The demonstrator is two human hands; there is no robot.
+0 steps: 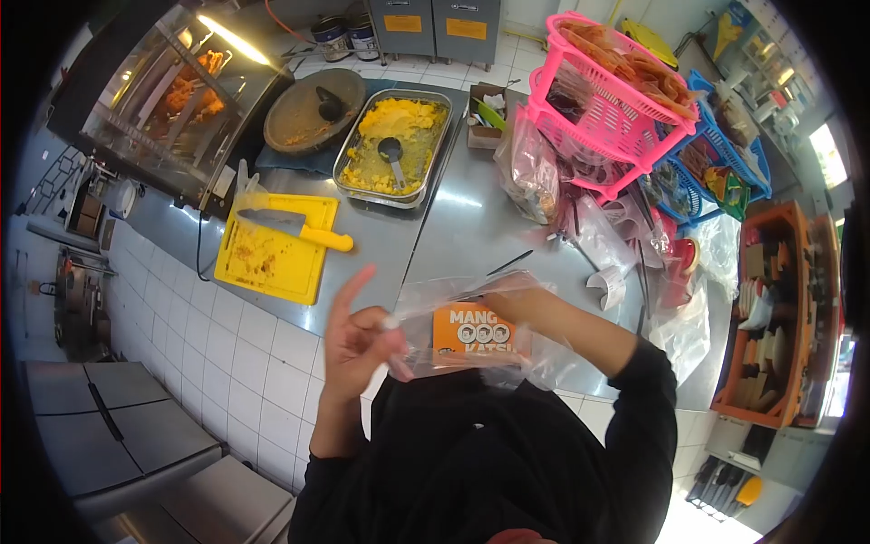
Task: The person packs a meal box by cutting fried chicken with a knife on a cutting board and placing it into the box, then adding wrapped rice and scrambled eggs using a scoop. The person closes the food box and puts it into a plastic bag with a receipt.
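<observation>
An orange food box [478, 334] printed with "MANG" and "KATSU" shows through a clear plastic bag [426, 308] close to my body. My left hand [361, 340] pinches the left edge of the bag between thumb and fingers, with the index finger stretched up. At the box's upper right edge, my right hand [509, 304] grips the box, reaching across the bag's film. Its fingertips are partly hidden, and I cannot tell how far the hand is inside the bag. A thin black pen-like item [510, 263] lies on the steel counter beyond the bag.
A yellow cutting board [272, 263] carries a knife [294, 227] at the left. Behind stand a metal tray of yellow food [426, 172], a round pan [304, 113] and a heated display cabinet [172, 100]. Pink [598, 118] and blue baskets [734, 159] with plastic packs crowd the right.
</observation>
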